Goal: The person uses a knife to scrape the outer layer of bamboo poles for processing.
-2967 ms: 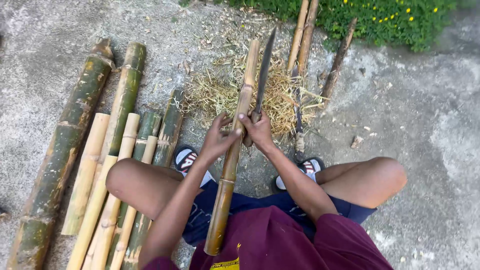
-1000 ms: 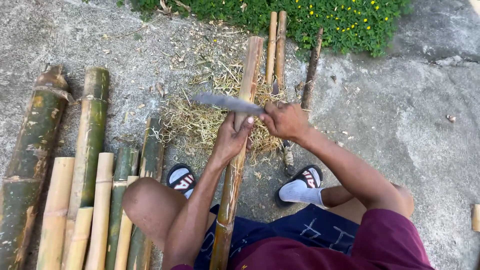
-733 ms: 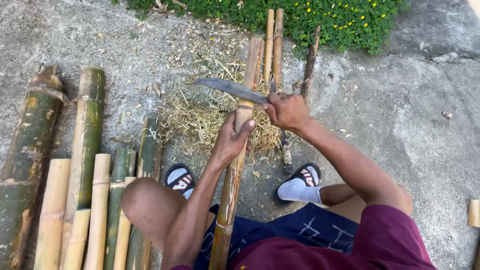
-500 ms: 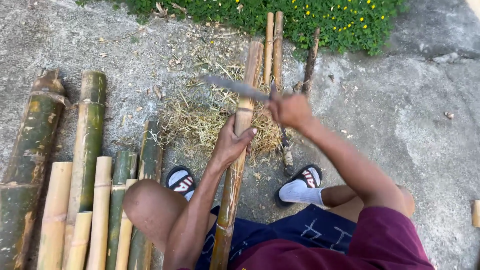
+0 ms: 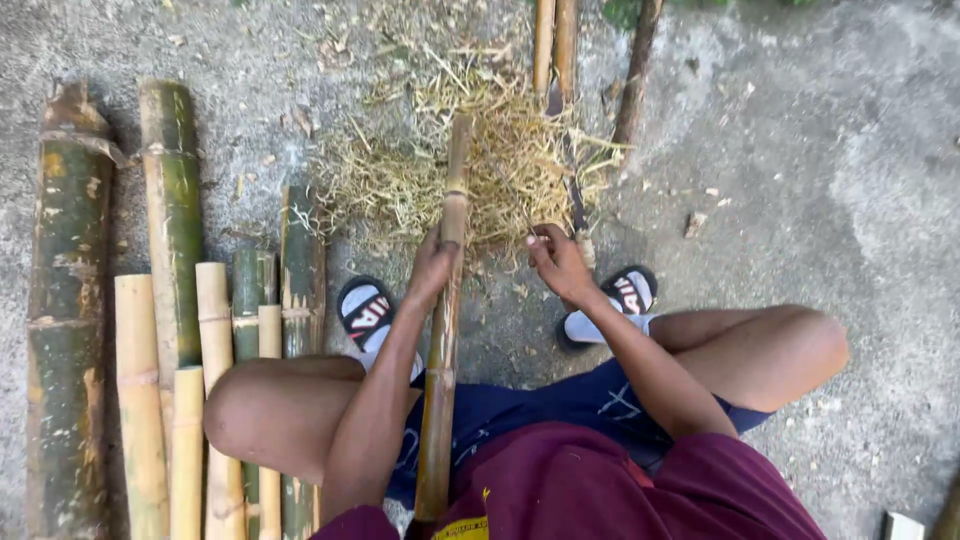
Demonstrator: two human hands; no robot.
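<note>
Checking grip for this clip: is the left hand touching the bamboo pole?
Touching. The head view shows the left hand wrapped against the upright bamboo pole, no gap between them.

Soft, even daylight fills the head view, bright without harsh glare. The concrete ground (image 5: 800, 170) looks pale, slightly washed out at the upper right. Shadows are faint and diffuse, darkest under the bent knees and beside the thick bamboo poles (image 5: 70, 300) on the left. Motion blur smears the right hand (image 5: 560, 262) and the straw-like shavings (image 5: 470, 160). Fine detail is softened by compression, and poles near the left edge bow slightly.
</note>
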